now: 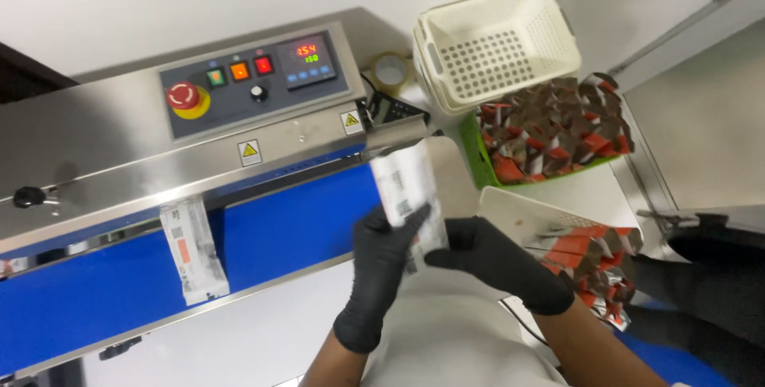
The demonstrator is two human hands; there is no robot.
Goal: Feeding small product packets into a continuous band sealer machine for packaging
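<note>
Two black-gloved hands hold one white pouch [408, 196] at the right end of the blue belt [295, 231]: left hand [381, 263] and right hand [486, 255], fingers closed on its lower part. Another white pouch [193, 253] lies further left on the belt.

Seen from a single head-worn camera looking steeply down and close over the two-handed grip [410, 231] on a blurred white pouch [408, 188], with the sealing machine [159, 140] left of it and baskets [498, 40] beyond-right.
</note>
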